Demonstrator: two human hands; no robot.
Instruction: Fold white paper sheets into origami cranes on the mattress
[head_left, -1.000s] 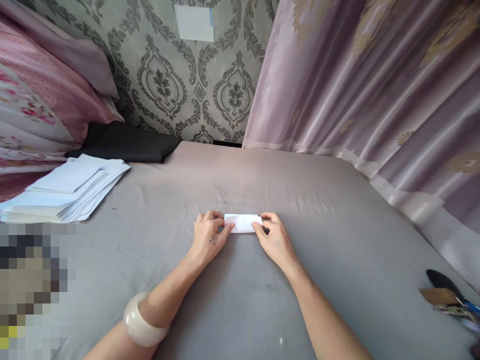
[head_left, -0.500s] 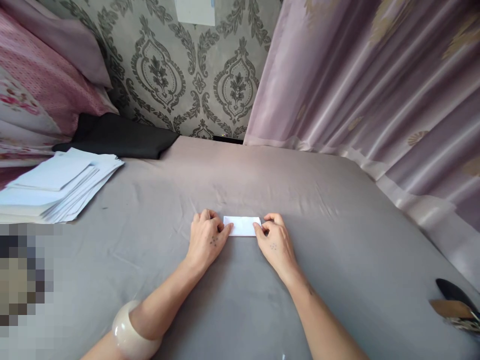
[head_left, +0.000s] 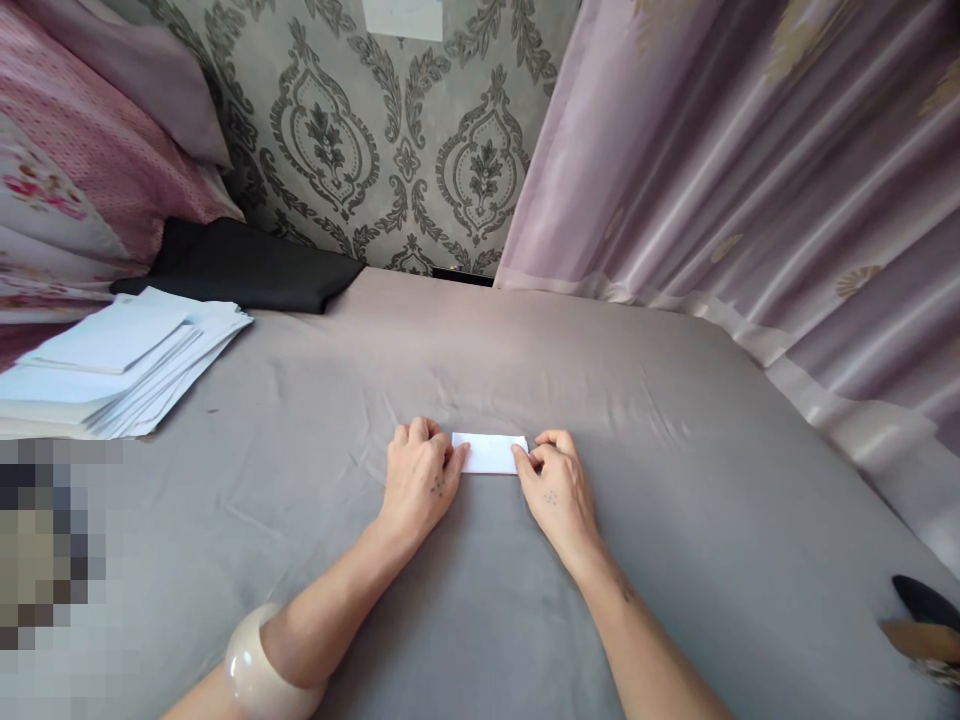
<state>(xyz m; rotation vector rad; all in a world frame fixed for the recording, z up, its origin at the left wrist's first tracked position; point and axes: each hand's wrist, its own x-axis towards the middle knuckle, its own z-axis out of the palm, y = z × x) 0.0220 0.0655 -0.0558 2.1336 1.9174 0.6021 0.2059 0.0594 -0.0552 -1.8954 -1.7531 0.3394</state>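
Note:
A small white strip of folded paper (head_left: 491, 454) lies flat on the grey cloth-covered surface (head_left: 480, 600), its long side running left to right. My left hand (head_left: 421, 470) grips its left end, the thumb on top and the other fingers curled. At the opposite end my right hand (head_left: 556, 482) pinches the paper between thumb and bent fingers. Parts of both hands' fingertips are hidden behind the thumbs and knuckles. A cream bangle (head_left: 266, 665) sits on my left forearm.
A stack of white paper (head_left: 112, 355) lies at the left, with folded black cloth (head_left: 255, 265) behind it. Pink curtains (head_left: 712, 150) hang at the right and left. At the right edge lies a brown and black object (head_left: 919, 635), partly cut off. A blurred patch covers the lower left.
The view has shifted slightly, moving the scene a little to the right. Both hands keep hold of the paper's ends; the left thumb is drawn slightly closer to its fingers.

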